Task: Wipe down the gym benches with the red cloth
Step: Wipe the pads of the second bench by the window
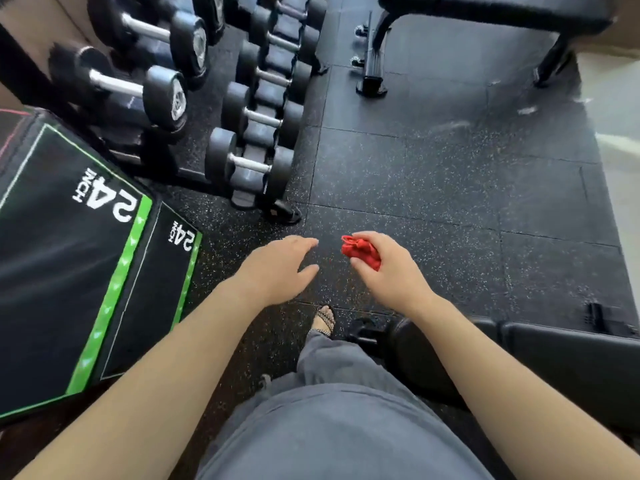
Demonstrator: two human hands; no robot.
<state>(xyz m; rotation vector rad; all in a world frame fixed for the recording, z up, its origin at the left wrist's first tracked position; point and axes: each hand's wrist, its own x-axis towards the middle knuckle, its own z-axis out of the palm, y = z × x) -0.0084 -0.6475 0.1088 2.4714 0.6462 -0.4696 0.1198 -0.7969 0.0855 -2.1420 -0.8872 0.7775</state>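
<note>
Holding the cloth [360,252] bunched, the right hand [391,268] at frame centre curls around it, likely ready for wiping. Beside it, the left hand [277,268] hovers flat, fingers relaxed, gripping nothing. One bench [502,8] stands at upper right, another [561,362] at lower right, neither touched.

dumbbell rack [256,109] left, bench [491,12] ahead

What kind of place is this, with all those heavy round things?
It looks like a gym. A rack of dumbbells stands on the left, a black padded bench sits ahead, and a box marked 24 INCH, likely for jumping on, is beside the rack.
</note>
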